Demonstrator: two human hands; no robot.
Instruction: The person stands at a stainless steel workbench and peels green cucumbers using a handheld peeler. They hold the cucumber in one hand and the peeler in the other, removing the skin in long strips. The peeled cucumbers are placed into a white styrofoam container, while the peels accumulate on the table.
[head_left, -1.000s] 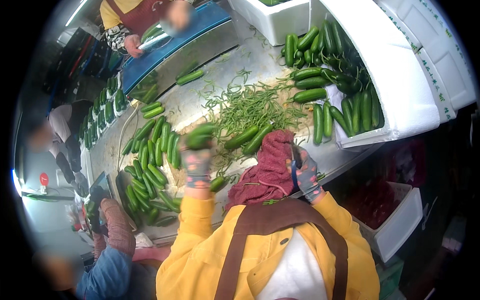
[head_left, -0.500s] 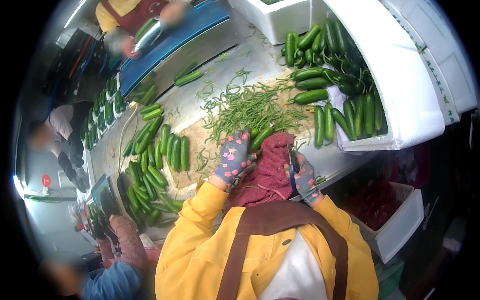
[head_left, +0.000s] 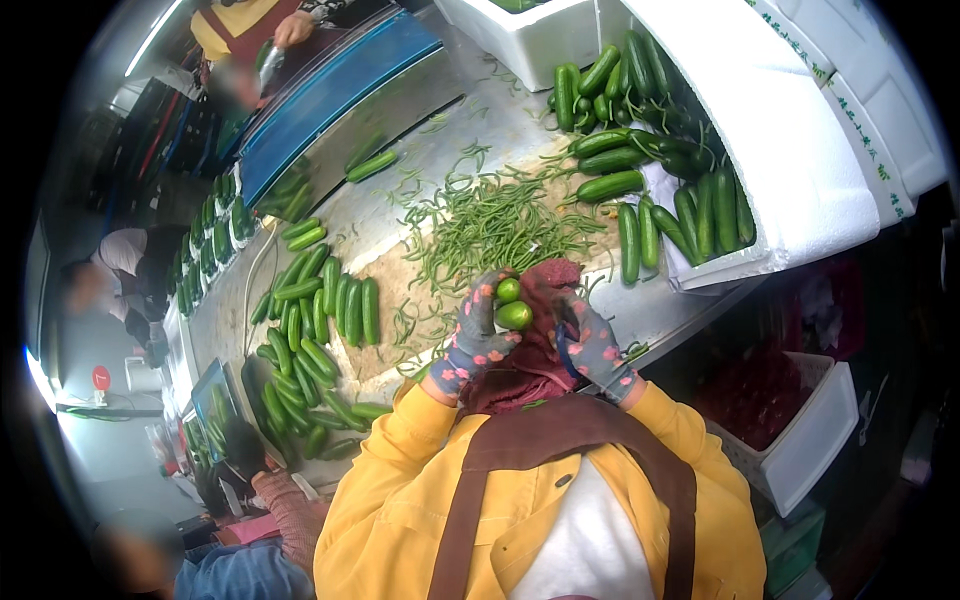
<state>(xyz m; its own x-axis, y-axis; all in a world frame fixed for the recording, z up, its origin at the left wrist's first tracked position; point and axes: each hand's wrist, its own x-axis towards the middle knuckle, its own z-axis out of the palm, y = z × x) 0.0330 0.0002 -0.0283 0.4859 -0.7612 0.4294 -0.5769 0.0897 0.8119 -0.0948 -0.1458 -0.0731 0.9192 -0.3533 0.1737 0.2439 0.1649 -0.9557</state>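
In my left hand (head_left: pixel 478 335), gloved in grey with pink flowers, are two cucumbers (head_left: pixel 514 317) held together, their rounded ends turned up. My right hand (head_left: pixel 598 348), in a matching glove, is closed around the blue handle of scissors (head_left: pixel 567 352); their blades are mostly hidden. A maroon cloth (head_left: pixel 510 387) lies between and below both hands, close to the cucumbers. Just beyond my hands spreads a heap of cut green stems (head_left: pixel 490 225) on the metal table (head_left: pixel 400 125).
Cucumbers (head_left: pixel 354 312) lie in rows at left. At right, a white foam box (head_left: pixel 800 190) lies tipped with cucumbers spilling out. Another foam box (head_left: pixel 540 45) stands at the back. A white crate (head_left: pixel 815 430) of dark red stuff sits low right. Co-workers are across and left.
My left hand has lifted the two cucumbers and tipped their ends up toward me. My right hand with the scissors has come closer to them. The co-worker across has shifted their hands.
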